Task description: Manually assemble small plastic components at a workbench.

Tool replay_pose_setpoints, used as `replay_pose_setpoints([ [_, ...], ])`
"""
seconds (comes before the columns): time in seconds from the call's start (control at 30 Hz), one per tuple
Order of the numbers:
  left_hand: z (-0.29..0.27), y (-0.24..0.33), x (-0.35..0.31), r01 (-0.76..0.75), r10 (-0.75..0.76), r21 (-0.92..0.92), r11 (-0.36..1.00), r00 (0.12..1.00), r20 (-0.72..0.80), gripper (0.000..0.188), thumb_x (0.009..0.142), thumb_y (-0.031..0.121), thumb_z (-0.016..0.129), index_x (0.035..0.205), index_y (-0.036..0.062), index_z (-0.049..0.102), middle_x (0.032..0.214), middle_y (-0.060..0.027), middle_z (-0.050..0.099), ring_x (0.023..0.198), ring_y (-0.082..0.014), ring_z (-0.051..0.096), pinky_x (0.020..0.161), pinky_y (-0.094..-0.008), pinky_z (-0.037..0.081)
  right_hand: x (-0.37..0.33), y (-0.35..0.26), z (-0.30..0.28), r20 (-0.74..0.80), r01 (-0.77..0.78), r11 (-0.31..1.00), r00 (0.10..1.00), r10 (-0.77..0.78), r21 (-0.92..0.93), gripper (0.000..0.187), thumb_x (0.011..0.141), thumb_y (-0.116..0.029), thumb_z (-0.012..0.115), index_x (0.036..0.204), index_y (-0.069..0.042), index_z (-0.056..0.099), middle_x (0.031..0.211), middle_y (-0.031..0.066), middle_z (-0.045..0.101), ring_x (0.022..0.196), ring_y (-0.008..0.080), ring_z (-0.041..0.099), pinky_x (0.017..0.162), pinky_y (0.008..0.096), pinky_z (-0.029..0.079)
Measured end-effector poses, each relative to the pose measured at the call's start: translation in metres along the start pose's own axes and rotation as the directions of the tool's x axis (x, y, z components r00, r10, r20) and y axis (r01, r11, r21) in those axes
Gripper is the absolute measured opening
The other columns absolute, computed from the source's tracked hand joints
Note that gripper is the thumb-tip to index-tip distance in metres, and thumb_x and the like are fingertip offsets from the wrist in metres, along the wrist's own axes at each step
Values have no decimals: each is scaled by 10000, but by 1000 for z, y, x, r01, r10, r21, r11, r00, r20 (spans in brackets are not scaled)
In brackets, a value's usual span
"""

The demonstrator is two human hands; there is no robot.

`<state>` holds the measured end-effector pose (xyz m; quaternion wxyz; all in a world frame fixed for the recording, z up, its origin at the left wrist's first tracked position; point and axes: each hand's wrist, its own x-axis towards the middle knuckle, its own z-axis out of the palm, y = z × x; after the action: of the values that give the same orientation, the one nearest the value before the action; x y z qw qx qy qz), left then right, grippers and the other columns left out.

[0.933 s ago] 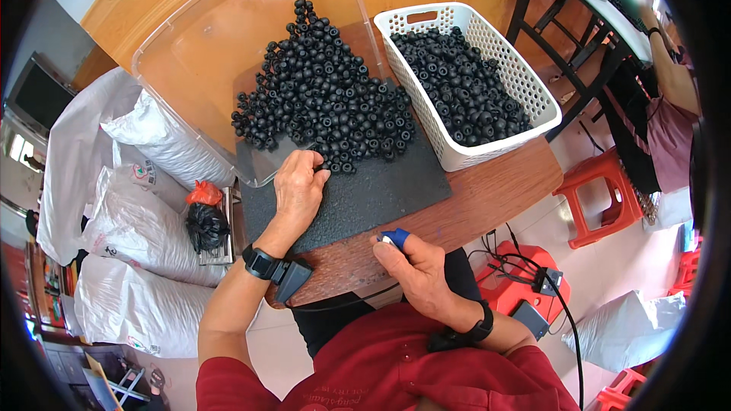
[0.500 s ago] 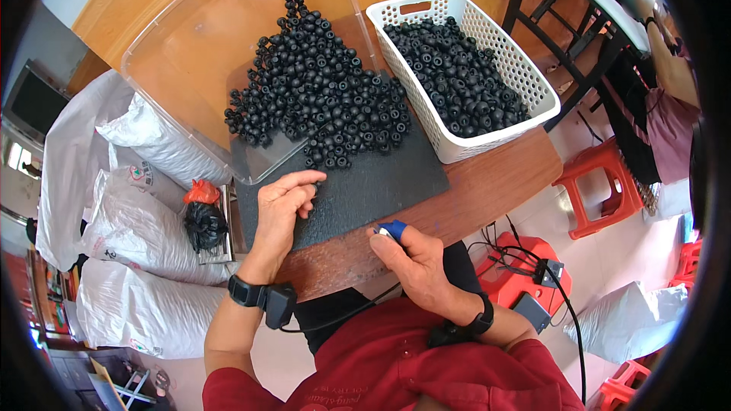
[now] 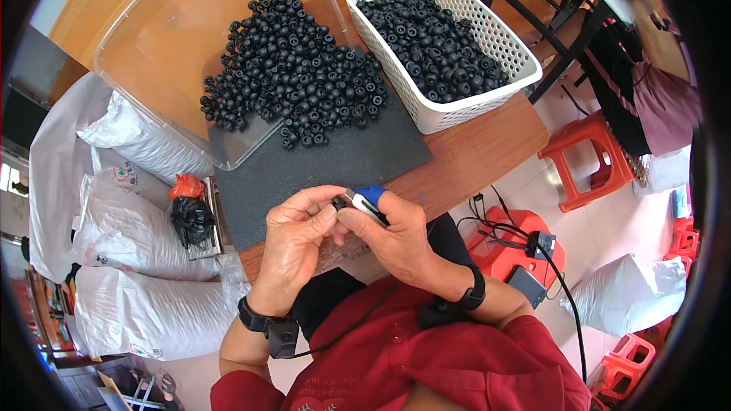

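Between the thumb and index finger of my left hand [image 3: 293, 242] is a small round black rubber-like piece [image 3: 338, 203]. My right hand [image 3: 400, 240] grips a small knife with a white and black handle [image 3: 368, 209]. Its short blade points at the black piece, and the two hands meet over the table's near edge. A blue cover [image 3: 371, 194] wraps the right index finger. Beyond the hands, a heap of similar black pieces [image 3: 297, 72] spills from a clear plastic bin [image 3: 145, 34] onto a dark mat [image 3: 350, 161].
A white perforated basket [image 3: 476, 106] full of black pieces stands on the wooden table [image 3: 487, 141], right of the heap. White sacks [image 3: 145, 308] are piled at left. A red stool [image 3: 590, 156] and a red case with cables [image 3: 525, 228] are at right; another person [image 3: 662, 53] sits beyond.
My left hand has come back from the mat with a black piece and met my right hand. The knife now touches or nearly touches the piece. The view has shifted slightly.
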<state>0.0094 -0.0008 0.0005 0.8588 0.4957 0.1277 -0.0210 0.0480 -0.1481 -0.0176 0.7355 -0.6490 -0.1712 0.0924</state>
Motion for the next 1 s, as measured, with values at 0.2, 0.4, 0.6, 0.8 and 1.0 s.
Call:
replay_pose_setpoints([
  [0.2, -5, 4, -2, 33, -34, 5, 999, 994, 107, 218, 887, 41, 608, 1072, -74, 594, 910, -132, 660, 727, -169, 645, 607, -277, 518, 1, 5, -4, -35, 45, 997, 998, -47, -70, 164, 883, -140, 653, 823, -1, 591, 681, 92, 605, 600, 133, 588, 524, 300, 447],
  [0.4, -10, 3, -1, 8, -1, -72, 997, 996, 94, 242, 887, 78, 620, 1076, -69, 584, 911, -147, 656, 723, -185, 645, 609, -291, 523, 2, -3, -8, -7, 69, 985, 997, -71, -161, 173, 936, -144, 574, 834, -8, 604, 708, 128, 596, 584, 227, 582, 521, 322, 442],
  [0.6, -9, 1, -3, 21, -8, -154, 988, 996, 87, 242, 888, 87, 621, 1074, -65, 587, 919, -142, 652, 741, -188, 644, 618, -302, 523, 2, 3, -1, 5, 211, 965, 977, -213, -155, 203, 937, -146, 569, 794, -4, 590, 668, 152, 565, 559, 282, 578, 506, 361, 436],
  [0.8, -15, -4, -3, -22, 33, -165, 986, 997, 63, 218, 902, 89, 606, 1077, -40, 595, 950, -110, 645, 758, -155, 611, 655, -282, 494, 1, 9, 0, 43, 269, 924, 963, -268, -270, 227, 925, -129, 578, 739, -3, 546, 645, 152, 554, 535, 309, 563, 472, 381, 419],
  [1.0, -7, -5, -5, 29, -13, -228, 973, 997, 71, 217, 902, 91, 610, 1079, -34, 600, 936, -90, 639, 732, -135, 578, 669, -278, 469, -1, 14, 2, 44, 286, 923, 958, -285, -258, 240, 919, -147, 595, 730, -11, 538, 651, 147, 567, 538, 307, 576, 464, 386, 426],
])
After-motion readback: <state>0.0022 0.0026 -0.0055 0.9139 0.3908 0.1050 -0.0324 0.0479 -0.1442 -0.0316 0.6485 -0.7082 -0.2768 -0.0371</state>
